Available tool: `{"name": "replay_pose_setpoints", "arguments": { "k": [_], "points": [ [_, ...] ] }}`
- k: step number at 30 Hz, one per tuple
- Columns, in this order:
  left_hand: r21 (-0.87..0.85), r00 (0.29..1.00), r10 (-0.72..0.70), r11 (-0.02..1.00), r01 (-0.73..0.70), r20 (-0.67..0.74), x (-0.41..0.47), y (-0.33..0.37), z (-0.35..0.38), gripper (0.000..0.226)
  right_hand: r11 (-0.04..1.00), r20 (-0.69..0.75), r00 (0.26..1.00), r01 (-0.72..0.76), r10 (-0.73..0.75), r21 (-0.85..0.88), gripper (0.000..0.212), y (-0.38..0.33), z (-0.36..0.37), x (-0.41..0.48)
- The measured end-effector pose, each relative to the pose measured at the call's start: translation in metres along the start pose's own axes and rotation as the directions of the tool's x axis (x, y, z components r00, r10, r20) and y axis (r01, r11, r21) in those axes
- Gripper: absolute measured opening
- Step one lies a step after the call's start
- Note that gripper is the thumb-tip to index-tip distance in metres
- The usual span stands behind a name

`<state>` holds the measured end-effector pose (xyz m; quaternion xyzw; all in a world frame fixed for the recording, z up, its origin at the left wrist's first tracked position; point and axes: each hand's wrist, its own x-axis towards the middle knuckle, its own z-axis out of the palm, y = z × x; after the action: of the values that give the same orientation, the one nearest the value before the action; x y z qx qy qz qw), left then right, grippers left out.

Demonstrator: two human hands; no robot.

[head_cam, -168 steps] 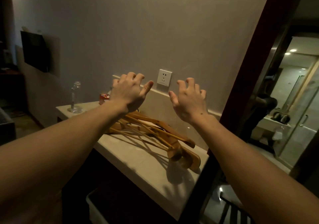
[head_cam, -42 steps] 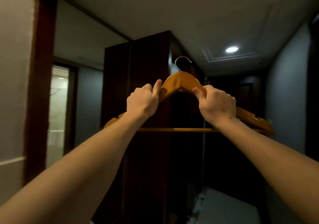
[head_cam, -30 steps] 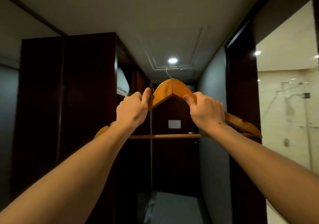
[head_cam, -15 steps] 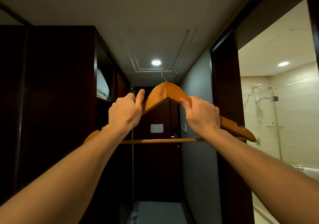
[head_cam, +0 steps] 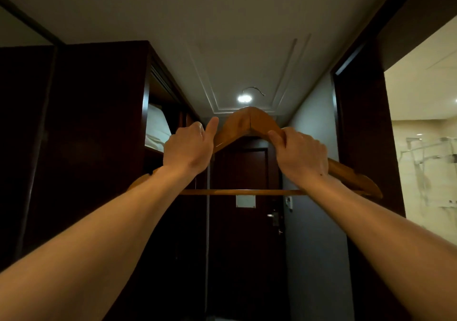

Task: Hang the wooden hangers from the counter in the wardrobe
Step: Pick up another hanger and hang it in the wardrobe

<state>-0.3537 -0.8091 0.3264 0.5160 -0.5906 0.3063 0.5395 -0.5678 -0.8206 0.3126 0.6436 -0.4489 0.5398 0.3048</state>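
Observation:
I hold one wooden hanger [head_cam: 247, 121] up in front of me at head height. My left hand [head_cam: 189, 147] grips its left shoulder with the thumb raised along the wood. My right hand [head_cam: 300, 155] grips its right shoulder. The hanger's crossbar runs level below my wrists, and its metal hook [head_cam: 254, 89] stands above against the ceiling light. The dark wooden wardrobe [head_cam: 99, 135] stands to the left, its open side showing white folded bedding [head_cam: 157, 129] on an upper shelf. The counter is out of view.
A narrow corridor leads ahead to a dark door [head_cam: 244, 197] with a white notice and a metal handle. On the right, a dark door frame [head_cam: 363, 135] opens onto a lit bathroom [head_cam: 427, 160] with a glass shower. A ceiling lamp [head_cam: 244, 98] shines above.
Since the counter view, both hands have taken up one hanger. I have turned and moved along the corridor, so the wardrobe's open side is closer on the left; the hanger stays held high.

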Motion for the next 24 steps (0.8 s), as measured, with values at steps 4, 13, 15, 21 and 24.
{"name": "replay_pose_setpoints", "arguments": {
  "k": [4, 13, 15, 21, 24],
  "points": [
    [0.009, 0.999, -0.012, 1.0, 0.012, -0.041, 0.013, -0.001, 0.042, 0.06, 0.999, -0.02, 1.0, 0.013, -0.012, 0.035, 0.051, 0.027, 0.032, 0.015],
    [0.061, 0.999, -0.033, 0.998, 0.033, -0.006, 0.032, -0.008, 0.118, 0.058, 0.998, 0.015, 1.0, -0.012, 0.011, 0.069, 0.051, 0.078, 0.103, 0.035],
    [0.057, 1.0, -0.028, 0.998, 0.027, 0.009, 0.035, -0.014, 0.136, 0.054, 0.997, 0.029, 1.0, -0.009, 0.007, 0.077, 0.052, 0.084, 0.121, 0.039],
    [0.036, 1.0, -0.022, 0.999, 0.023, -0.009, 0.053, -0.043, 0.19, 0.053, 0.998, 0.048, 0.999, -0.014, 0.011, 0.067, 0.051, 0.095, 0.18, 0.052],
    [0.025, 0.999, -0.01, 1.0, 0.011, -0.043, 0.063, -0.064, 0.217, 0.055, 0.999, 0.057, 0.998, -0.006, 0.003, 0.052, 0.05, 0.097, 0.212, 0.059]
  ]
}}
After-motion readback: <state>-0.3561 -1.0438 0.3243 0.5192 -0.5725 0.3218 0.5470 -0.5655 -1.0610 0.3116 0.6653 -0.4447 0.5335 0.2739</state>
